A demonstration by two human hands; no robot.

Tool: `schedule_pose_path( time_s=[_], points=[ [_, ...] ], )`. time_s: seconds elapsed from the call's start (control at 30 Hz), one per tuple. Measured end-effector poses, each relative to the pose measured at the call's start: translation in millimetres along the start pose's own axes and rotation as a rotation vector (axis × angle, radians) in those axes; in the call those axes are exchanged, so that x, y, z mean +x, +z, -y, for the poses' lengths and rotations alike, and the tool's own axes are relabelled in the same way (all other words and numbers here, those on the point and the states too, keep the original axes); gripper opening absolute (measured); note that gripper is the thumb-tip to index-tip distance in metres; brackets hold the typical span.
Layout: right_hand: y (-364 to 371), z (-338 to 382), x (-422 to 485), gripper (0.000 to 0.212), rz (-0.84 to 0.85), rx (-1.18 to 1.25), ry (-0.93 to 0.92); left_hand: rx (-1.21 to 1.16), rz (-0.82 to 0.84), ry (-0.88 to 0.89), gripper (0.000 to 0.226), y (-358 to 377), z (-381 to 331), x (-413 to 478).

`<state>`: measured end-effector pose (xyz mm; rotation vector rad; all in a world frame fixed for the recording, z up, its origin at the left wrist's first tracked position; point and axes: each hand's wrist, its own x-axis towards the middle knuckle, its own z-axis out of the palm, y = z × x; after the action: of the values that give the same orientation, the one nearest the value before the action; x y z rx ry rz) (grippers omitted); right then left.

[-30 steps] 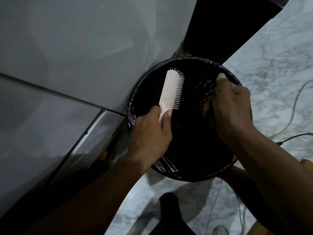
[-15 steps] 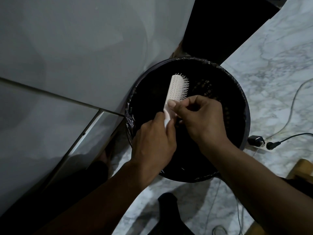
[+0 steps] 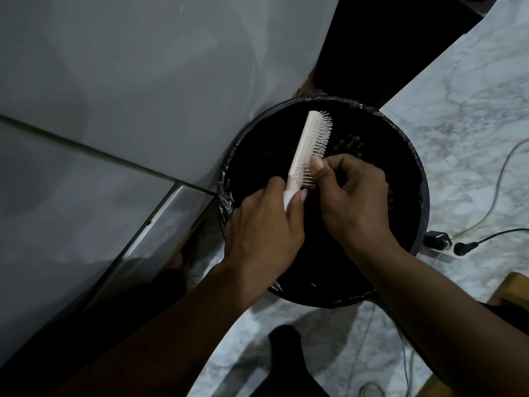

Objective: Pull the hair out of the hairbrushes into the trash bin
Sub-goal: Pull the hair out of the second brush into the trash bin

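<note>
Presently: right hand (image 3: 353, 197), fingers pinched narrow among the bristles of the hairbrush (image 3: 310, 150) — hair itself too fine to see. Left hand (image 3: 264, 233), closed round the handle, over the trash bin (image 3: 423, 202). Risk: loosened strands drifting past the rim.

White marble floor (image 3: 469, 116) with grey veins at right and bottom. Black plug (image 3: 436, 239) and cables (image 3: 503, 173) lie on it at right, wooden piece (image 3: 512, 287) at right edge, dark object (image 3: 286, 356) at bottom centre. Grey panels (image 3: 128, 81) fill left, dark gap (image 3: 386, 38) at top.
</note>
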<state>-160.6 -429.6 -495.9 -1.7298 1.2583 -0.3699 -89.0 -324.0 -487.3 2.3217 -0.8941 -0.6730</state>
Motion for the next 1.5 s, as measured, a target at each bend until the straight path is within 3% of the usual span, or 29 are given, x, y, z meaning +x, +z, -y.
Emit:
schedule_pose_path(
  time_s=[0.17, 0.27, 0.37, 0.5, 0.6, 0.73, 0.8, 0.93, 1.03, 1.2, 1.33, 1.43, 1.5],
  points=[
    [1.1, -0.1, 2.8, 0.034, 0.076, 0.133, 0.119, 0.012, -0.025, -0.01, 0.026, 0.8, 2.6, 1.7],
    [-4.5, 9.4, 9.1, 0.033, 0.055, 0.389, 0.296, -0.011, -0.044, -0.067, 0.027, 0.0, 8.1, 4.8],
    [-14.2, 13.7, 16.0, 0.043, 0.0, 0.428, 0.392, -0.04, -0.042, -0.094, 0.031, 1.1, 11.6, 6.1],
    [-17.1, 9.3, 14.6, 0.048, -0.03, 0.23, 0.365, -0.082, -0.038, -0.128, 0.036, 3.9, 10.9, 7.6],
    [-12.0, 6.0, 16.2, 0.009, 0.001, 0.279, 0.385, -0.093, -0.038, -0.144, 0.04, 4.9, 12.6, 8.1],
    [-9.5, 7.3, 14.8, 0.04, 0.175, 0.337, 0.424, -0.12, 0.006, -0.117, 0.037, 5.2, 10.6, 7.6],
    [-6.7, 9.4, 10.7, 0.046, 0.218, 0.386, 0.404, -0.143, 0.054, -0.088, 0.032, 5.3, 7.1, 5.5],
    [-4.7, 4.4, 11.7, 0.024, 0.112, 0.287, 0.278, -0.154, 0.079, -0.055, 0.03, 6.0, 5.7, 1.6],
    [-5.7, 0.4, 13.6, 0.03, 0.072, 0.194, 0.187, -0.15, 0.072, -0.026, 0.03, 6.2, 8.4, 2.6],
    [-14.9, 11.8, 19.9, 0.033, 0.056, 0.49, 0.422, -0.165, 0.024, -0.073, 0.039, 6.4, 13.8, 8.7],
    [-23.0, 6.1, 26.4, 0.046, -0.023, 0.357, 0.432, -0.18, 0.011, -0.102, 0.046, 8.0, 19.6, 9.0],
    [-18.2, -1.3, 25.7, 0.012, 0.015, 0.265, 0.315, -0.16, 0.015, -0.093, 0.043, 9.8, 17.4, 10.7],
    [-18.1, -8.3, 25.8, 0.011, 0.0, 0.184, 0.272, -0.161, 0.04, -0.112, 0.037, 11.3, 19.9, 10.8]
  ],
)
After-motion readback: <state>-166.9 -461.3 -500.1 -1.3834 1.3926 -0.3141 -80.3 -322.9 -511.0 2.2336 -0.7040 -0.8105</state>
